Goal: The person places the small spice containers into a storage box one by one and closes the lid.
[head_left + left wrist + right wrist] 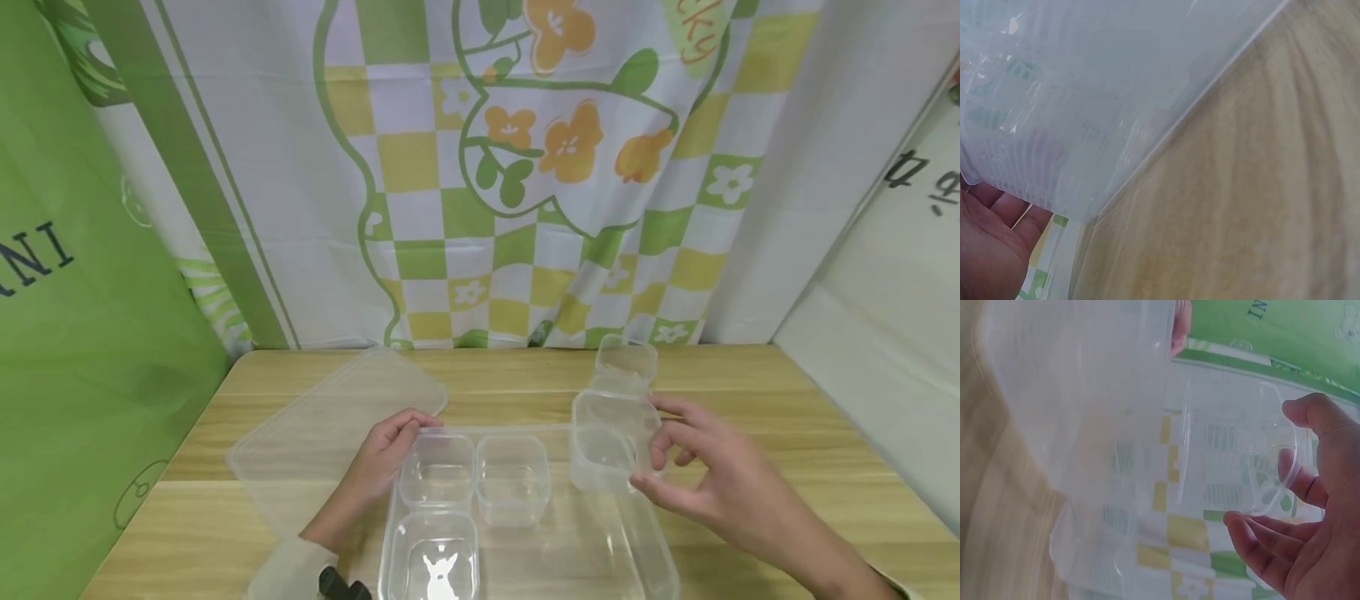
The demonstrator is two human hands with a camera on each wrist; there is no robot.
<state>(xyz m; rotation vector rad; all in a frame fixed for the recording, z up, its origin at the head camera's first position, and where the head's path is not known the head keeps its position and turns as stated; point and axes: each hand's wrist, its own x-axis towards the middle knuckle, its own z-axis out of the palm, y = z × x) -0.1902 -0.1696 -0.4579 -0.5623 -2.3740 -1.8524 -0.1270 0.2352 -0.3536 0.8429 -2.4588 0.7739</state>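
Observation:
My right hand (720, 483) pinches the rim of a small clear plastic container (1235, 450) between thumb and fingers. In the head view this container overlaps the back right part of a large clear plastic box (660, 550). At the box's back left corner, my left hand (386, 454) grips the rim; in the left wrist view its fingers (1007, 206) pass behind the box wall. Inside the box are three similar small containers: one at the back left (437, 475), one beside it (513, 483), and one in front (435, 558).
A large translucent lid (322, 433) lies on the wooden table (510, 383) at the left, partly behind my left forearm. Another small clear container (626, 360) stands near the table's back edge. A patterned curtain (525, 250) hangs right behind that edge.

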